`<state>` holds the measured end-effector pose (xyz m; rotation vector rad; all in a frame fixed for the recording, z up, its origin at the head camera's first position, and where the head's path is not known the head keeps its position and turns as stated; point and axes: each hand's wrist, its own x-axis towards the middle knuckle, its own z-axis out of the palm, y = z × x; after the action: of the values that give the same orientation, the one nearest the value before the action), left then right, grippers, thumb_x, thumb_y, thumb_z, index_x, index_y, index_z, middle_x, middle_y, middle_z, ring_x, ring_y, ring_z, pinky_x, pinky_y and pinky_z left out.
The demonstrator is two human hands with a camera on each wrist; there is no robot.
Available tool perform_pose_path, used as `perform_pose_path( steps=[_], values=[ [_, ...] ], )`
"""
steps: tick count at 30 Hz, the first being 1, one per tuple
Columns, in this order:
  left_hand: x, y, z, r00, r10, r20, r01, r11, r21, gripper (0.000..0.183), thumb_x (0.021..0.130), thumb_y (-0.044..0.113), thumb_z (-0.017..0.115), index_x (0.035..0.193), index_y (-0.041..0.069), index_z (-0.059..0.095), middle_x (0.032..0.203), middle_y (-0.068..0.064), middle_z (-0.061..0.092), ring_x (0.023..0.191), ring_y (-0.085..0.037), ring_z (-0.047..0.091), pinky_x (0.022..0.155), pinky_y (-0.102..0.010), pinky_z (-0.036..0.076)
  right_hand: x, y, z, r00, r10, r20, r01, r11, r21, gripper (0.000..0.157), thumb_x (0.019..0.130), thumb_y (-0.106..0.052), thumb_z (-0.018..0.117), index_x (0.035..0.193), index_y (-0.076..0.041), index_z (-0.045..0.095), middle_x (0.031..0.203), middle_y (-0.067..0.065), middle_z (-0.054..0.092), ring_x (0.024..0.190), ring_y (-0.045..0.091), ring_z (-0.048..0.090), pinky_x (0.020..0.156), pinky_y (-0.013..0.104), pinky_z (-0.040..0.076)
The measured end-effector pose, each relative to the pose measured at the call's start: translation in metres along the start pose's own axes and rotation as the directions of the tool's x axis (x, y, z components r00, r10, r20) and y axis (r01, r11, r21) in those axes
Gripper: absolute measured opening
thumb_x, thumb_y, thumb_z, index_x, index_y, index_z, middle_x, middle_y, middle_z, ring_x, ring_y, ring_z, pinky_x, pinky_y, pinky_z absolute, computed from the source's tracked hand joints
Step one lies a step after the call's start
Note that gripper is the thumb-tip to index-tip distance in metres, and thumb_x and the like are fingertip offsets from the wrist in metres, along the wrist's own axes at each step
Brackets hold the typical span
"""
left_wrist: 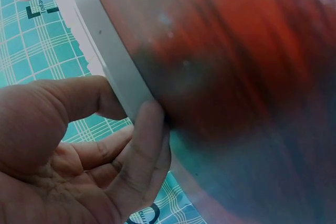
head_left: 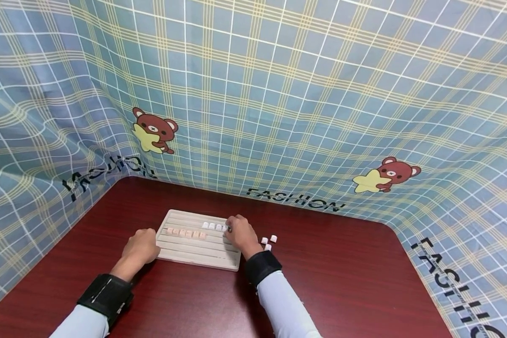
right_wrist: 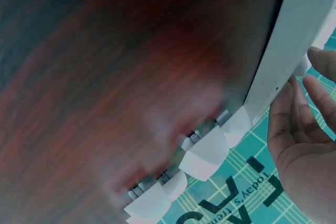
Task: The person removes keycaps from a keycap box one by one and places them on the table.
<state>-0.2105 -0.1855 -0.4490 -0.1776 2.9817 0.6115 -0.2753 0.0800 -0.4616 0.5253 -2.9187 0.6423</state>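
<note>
A cream grooved tray [head_left: 194, 262] lies on the table. My left hand [head_left: 140, 246] grips its left end; in the left wrist view the thumb and fingers [left_wrist: 149, 135] pinch the tray's edge [left_wrist: 113, 51]. One groove bears a row of pale pink keycaps [head_left: 188, 233], and white keycaps [head_left: 211, 226] stand in a groove behind, toward the right. At the right end of that white row, my right hand [head_left: 241, 234] pinches a white keycap [right_wrist: 302, 66] between thumb and fingertips, mostly hidden by the hand.
Loose white keycaps [head_left: 268, 247] lie on the dark red table [head_left: 342, 281], right of the tray near my right wrist. Seen from the right wrist, these loose keycaps [right_wrist: 207, 153] show stems underneath. A plaid cloth [head_left: 253, 117] with printed bears hangs around the table's back and sides.
</note>
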Motion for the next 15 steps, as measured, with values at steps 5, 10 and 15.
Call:
perform_pose_path(
  steps=[5, 10, 15],
  values=[
    [-0.0008, -0.0003, -0.001, 1.0, 0.008, -0.007, -0.008, 1.0, 0.0, 0.021, 0.079, 0.002, 0.061, 0.095, -0.013, 0.063, 0.082, -0.024, 0.06, 0.067, -0.03, 0.053, 0.058, -0.04, 0.044, 0.0025, -0.0007, 0.0042, 1.0, 0.018, 0.012, -0.017, 0.999, -0.039, 0.023, 0.086, -0.014, 0.072, 0.108, -0.009, 0.07, 0.103, 0.008, 0.065, 0.088, 0.02, 0.066, 0.076, 0.031, 0.054],
    [-0.0003, -0.0005, -0.0003, 1.0, 0.013, -0.014, -0.013, 1.0, 0.005, 0.021, 0.078, 0.002, 0.061, 0.093, -0.012, 0.063, 0.086, -0.027, 0.061, 0.07, -0.032, 0.056, 0.06, -0.044, 0.046, 0.0031, 0.0011, 0.0062, 1.0, 0.02, 0.004, -0.019, 0.998, -0.053, 0.017, 0.087, -0.012, 0.071, 0.104, -0.011, 0.071, 0.098, 0.005, 0.065, 0.086, 0.018, 0.065, 0.073, 0.03, 0.054],
    [0.0005, 0.0001, 0.0004, 1.0, 0.004, -0.007, -0.004, 1.0, 0.005, 0.022, 0.078, 0.002, 0.061, 0.095, -0.013, 0.063, 0.086, -0.027, 0.06, 0.07, -0.031, 0.056, 0.06, -0.044, 0.046, 0.002, 0.0033, 0.0058, 1.0, 0.007, -0.012, -0.007, 0.999, -0.033, 0.014, 0.087, -0.01, 0.071, 0.101, -0.012, 0.073, 0.095, 0.004, 0.066, 0.084, 0.018, 0.065, 0.069, 0.029, 0.053]
  ],
)
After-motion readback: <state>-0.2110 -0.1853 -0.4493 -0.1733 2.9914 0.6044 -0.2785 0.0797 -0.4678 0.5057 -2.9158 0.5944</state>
